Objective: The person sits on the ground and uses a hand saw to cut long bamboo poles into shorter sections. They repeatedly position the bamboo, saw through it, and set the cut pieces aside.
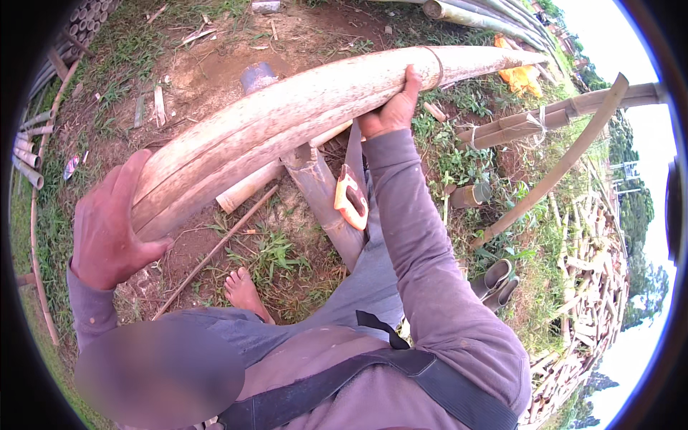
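Observation:
A thick, pale bamboo pole (287,100) with brown speckles runs across in front of me, from near left to far right. My left hand (111,218) wraps round its near end, with the thumb underneath and the fingers along the far side. Further along, my right hand (393,107) grips the pole from below, close to a node ring, thumb up on its side. Below my right wrist hangs a handsaw (351,201) with an orange-edged handle, its blade partly hidden behind the pole. Next to the saw, a grey-brown bamboo post (322,193) slants toward my legs.
A bamboo rail (566,111) tied with pale strips stands at the right, crossed by a slanting split slat (552,172). Cut bamboo pieces (588,279) are heaped far right. Long poles (487,18) lie at the back. A thin stick (215,251) lies near my bare foot (246,294).

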`<action>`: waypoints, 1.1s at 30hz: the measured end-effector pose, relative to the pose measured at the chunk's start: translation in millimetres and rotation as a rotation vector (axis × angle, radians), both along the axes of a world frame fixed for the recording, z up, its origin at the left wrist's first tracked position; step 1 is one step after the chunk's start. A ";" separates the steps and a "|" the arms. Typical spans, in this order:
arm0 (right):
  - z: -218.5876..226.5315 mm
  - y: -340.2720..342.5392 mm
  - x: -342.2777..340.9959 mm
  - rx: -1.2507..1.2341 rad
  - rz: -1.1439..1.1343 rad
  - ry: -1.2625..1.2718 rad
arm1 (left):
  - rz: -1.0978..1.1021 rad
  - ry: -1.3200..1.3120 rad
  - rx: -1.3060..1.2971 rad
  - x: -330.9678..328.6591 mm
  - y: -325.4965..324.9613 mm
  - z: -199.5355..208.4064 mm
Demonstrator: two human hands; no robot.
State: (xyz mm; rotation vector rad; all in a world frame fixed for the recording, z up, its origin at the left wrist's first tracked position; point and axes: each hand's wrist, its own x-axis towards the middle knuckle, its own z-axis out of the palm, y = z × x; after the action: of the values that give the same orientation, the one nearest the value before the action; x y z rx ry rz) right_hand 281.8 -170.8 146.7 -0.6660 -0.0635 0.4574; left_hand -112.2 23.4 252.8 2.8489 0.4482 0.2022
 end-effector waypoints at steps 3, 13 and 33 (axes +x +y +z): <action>14.4 24.4 -104.3 0.100 0.145 0.008 | 0.171 -0.007 0.104 -103.1 31.5 -9.7; -34.2 70.7 -238.5 -0.096 0.392 0.060 | 0.573 0.151 0.264 -273.9 95.7 -62.5; -179.1 -168.4 -220.3 -1.694 0.428 -1.204 | 0.523 0.215 0.124 -156.8 118.1 -170.2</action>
State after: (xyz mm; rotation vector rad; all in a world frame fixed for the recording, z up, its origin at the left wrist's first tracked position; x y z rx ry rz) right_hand 61.6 -339.2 -32.4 -2.5685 -1.0587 0.3740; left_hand -269.0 141.5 82.6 2.8202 1.2621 0.0133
